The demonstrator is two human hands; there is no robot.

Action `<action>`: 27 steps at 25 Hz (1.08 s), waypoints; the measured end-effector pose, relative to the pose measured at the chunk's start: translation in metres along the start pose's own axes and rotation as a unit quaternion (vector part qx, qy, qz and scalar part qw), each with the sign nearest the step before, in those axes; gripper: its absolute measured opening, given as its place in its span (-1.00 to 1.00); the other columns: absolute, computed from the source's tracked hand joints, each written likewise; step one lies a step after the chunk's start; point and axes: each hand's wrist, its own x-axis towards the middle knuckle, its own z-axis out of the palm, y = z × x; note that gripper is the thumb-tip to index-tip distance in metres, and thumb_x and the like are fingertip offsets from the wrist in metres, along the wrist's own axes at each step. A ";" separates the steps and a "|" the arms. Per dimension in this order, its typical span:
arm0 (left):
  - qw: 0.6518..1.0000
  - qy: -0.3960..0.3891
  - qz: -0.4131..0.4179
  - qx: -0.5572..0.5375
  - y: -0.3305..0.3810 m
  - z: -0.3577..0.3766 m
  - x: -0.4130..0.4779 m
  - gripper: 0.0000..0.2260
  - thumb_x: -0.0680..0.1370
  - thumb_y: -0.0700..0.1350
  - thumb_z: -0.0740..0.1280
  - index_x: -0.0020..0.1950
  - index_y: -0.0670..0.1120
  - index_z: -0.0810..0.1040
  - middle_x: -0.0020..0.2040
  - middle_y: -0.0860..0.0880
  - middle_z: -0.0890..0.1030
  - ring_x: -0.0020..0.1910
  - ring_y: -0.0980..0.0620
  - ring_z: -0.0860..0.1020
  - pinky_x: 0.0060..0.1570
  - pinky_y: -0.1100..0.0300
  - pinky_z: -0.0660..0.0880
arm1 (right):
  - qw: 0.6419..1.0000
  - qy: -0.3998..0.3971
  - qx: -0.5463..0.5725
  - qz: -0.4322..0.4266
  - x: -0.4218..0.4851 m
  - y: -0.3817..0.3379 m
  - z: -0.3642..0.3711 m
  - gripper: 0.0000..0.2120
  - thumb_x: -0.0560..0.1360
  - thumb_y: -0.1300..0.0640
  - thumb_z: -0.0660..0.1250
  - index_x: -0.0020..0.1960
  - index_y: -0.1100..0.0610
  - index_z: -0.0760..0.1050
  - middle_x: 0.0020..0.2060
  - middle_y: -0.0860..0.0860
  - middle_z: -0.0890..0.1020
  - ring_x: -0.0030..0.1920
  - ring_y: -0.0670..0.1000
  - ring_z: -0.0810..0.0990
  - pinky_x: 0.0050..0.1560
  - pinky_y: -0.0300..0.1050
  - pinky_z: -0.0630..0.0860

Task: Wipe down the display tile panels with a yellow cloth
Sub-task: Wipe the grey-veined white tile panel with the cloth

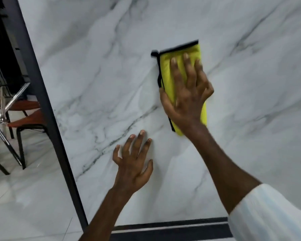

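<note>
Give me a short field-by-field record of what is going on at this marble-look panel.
Surface: white tile panel with grey veins, black frame along its left edge
Tool: yellow cloth with black trim, flat against the panel
Right hand: fingers straight, presses the cloth to the panel
Left hand: fingers spread, rests on the panel below the cloth
Background: brown chairs with metal legs, left of the frame

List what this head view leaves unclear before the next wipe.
Yellow cloth: head view, its middle lies under the right hand; its top edge is motion-blurred.
Tile panel: top and right side cut off by the picture's edges; streaks too faint to tell.
Left hand: whether its palm touches the panel is hidden by the hand itself.
Chairs: partly behind the black frame, cut off at the left edge.
</note>
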 end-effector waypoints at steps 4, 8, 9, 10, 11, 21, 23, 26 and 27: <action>0.994 0.106 0.015 0.000 -0.021 -0.049 0.122 -0.46 0.61 0.06 0.25 0.59 -0.05 0.39 0.67 -0.10 0.18 0.60 -0.13 0.24 0.40 -0.20 0.22 | 0.998 -0.043 -0.045 0.004 -0.099 0.009 0.006 -0.26 0.51 -0.18 0.38 0.63 -0.07 0.25 0.62 0.05 0.28 0.58 0.20 0.26 0.29 0.29 0.29; 0.991 0.110 0.019 0.069 -0.034 -0.058 0.200 -0.42 0.67 0.07 0.12 0.67 -0.10 0.22 0.69 -0.19 0.12 0.67 -0.16 0.11 0.47 -0.28 0.15 | 0.998 -0.024 -0.038 0.041 -0.080 -0.002 0.011 -0.30 0.47 -0.20 0.35 0.57 -0.07 0.36 0.58 0.04 0.36 0.54 0.21 0.32 0.24 0.30 0.33; 0.991 0.105 0.015 0.086 -0.034 -0.053 0.198 -0.42 0.68 0.07 0.08 0.68 -0.11 0.19 0.69 -0.18 0.12 0.68 -0.17 0.09 0.49 -0.30 0.12 | 0.999 -0.010 -0.033 0.029 -0.044 -0.006 0.010 -0.30 0.46 -0.20 0.36 0.57 -0.06 0.39 0.57 0.04 0.38 0.53 0.20 0.32 0.26 0.30 0.32; 0.989 0.105 0.015 0.101 -0.035 -0.049 0.195 -0.42 0.69 0.07 0.07 0.69 -0.11 0.17 0.69 -0.16 0.13 0.68 -0.17 0.08 0.50 -0.30 0.10 | 0.999 0.009 -0.030 0.008 0.001 -0.011 0.010 -0.29 0.45 -0.21 0.36 0.57 -0.06 0.40 0.57 0.04 0.39 0.54 0.18 0.31 0.29 0.28 0.30; 0.988 0.106 0.020 0.108 -0.037 -0.047 0.194 -0.42 0.69 0.06 0.07 0.69 -0.10 0.16 0.69 -0.15 0.13 0.68 -0.17 0.08 0.51 -0.30 0.09 | 0.999 0.022 -0.025 -0.016 0.052 -0.012 0.009 -0.29 0.46 -0.22 0.35 0.58 -0.06 0.39 0.58 0.04 0.38 0.54 0.15 0.28 0.30 0.26 0.29; 0.988 0.139 0.019 0.063 -0.025 -0.053 0.200 -0.41 0.62 -0.01 0.18 0.65 -0.14 0.26 0.68 -0.21 0.16 0.66 -0.23 0.13 0.49 -0.26 0.10 | 0.998 0.043 -0.050 0.023 0.052 0.047 -0.007 -0.39 0.61 -0.22 0.28 0.60 -0.05 0.35 0.61 0.02 0.33 0.59 0.14 0.28 0.29 0.22 0.27; 0.987 0.146 0.063 0.040 -0.003 -0.053 0.202 -0.44 0.63 0.03 0.18 0.62 -0.10 0.33 0.67 -0.16 0.21 0.64 -0.18 0.21 0.48 -0.21 0.10 | 0.997 0.016 -0.068 0.024 -0.012 0.061 -0.008 -0.38 0.61 -0.21 0.29 0.61 -0.03 0.33 0.61 0.06 0.33 0.59 0.17 0.28 0.24 0.26 0.31; 0.985 0.109 0.128 0.050 0.027 -0.032 0.189 -0.39 0.63 0.11 0.24 0.64 -0.08 0.31 0.68 -0.09 0.21 0.66 -0.14 0.18 0.56 -0.27 0.06 | 0.996 -0.027 -0.083 0.001 -0.036 0.075 -0.011 -0.35 0.60 -0.23 0.28 0.62 -0.04 0.29 0.62 0.05 0.30 0.60 0.17 0.24 0.24 0.28 0.32; 0.986 0.100 0.124 0.052 0.030 -0.024 0.184 -0.37 0.61 0.10 0.27 0.65 -0.09 0.28 0.68 -0.09 0.19 0.67 -0.16 0.15 0.59 -0.29 0.02 | 0.997 -0.028 -0.077 -0.006 -0.013 0.077 -0.013 -0.34 0.59 -0.24 0.28 0.62 -0.05 0.29 0.62 0.04 0.29 0.60 0.17 0.24 0.27 0.29 0.30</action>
